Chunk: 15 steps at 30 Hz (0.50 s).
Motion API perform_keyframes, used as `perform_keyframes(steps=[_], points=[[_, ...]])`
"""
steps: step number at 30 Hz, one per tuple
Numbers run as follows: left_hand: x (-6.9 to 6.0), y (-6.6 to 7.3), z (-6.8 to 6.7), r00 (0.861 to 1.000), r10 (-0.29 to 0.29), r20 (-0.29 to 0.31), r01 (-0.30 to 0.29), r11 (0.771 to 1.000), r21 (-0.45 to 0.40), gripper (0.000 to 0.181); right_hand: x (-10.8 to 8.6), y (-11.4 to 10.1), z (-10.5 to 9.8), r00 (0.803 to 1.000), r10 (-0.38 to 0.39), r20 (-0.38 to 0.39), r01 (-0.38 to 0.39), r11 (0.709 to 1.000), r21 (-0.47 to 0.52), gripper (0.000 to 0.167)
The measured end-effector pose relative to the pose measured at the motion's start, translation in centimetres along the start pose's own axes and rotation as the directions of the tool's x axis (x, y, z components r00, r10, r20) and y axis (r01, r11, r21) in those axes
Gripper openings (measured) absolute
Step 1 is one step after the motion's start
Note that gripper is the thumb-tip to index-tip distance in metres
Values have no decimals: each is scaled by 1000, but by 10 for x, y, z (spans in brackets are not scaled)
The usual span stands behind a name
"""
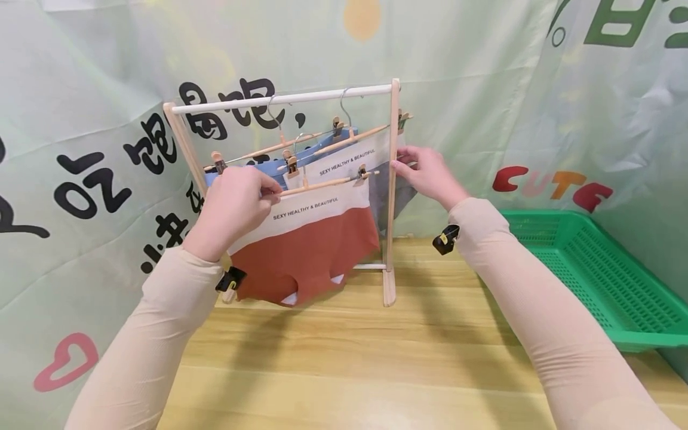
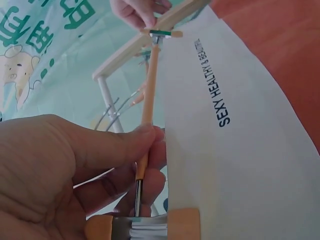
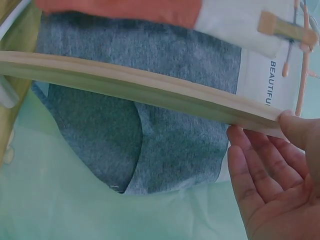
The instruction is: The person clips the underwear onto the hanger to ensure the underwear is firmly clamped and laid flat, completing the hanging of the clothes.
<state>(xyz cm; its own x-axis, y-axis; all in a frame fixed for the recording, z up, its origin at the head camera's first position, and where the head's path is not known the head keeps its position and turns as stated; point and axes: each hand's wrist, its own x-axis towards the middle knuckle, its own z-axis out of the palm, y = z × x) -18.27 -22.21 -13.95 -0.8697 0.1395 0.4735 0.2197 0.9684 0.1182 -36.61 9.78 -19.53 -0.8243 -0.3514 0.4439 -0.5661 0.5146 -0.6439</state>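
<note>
My left hand [image 1: 231, 200] pinches the wooden bar of a clip hanger [image 1: 325, 186] between thumb and fingers. From its clips hang rust-red briefs [image 1: 306, 251] with a white printed waistband, in front of a small wooden rack [image 1: 390, 233]. This hanger's hook appears below the rail. My right hand [image 1: 430, 173] grips the rack's right post with thumb and fingertips. Behind the red pair, grey briefs [image 3: 175, 135] with a similar waistband hang on another clip hanger [image 1: 371, 136]. A blue garment [image 1: 263, 171] hangs on a hanger further left, mostly covered.
A green plastic basket [image 1: 570, 257] stands on the right of the wooden table [image 1: 333, 370]. Printed cloth [image 1: 473, 89] hangs close behind the rack and along the left side. The rack's right foot [image 1: 389, 289] rests on the table.
</note>
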Motion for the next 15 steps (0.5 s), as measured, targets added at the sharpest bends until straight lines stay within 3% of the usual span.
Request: perform_keyframes(steps=[7,15], points=[[22,13,-6,999,-33,-26,33,999,19,25,1,1,1,1000,-19,-18,19,1000,-3,40],[52,30,3,998,-34,-51,36,999,40,32,-1,0,1,1000,6,-13,-6,1000,-3,40]])
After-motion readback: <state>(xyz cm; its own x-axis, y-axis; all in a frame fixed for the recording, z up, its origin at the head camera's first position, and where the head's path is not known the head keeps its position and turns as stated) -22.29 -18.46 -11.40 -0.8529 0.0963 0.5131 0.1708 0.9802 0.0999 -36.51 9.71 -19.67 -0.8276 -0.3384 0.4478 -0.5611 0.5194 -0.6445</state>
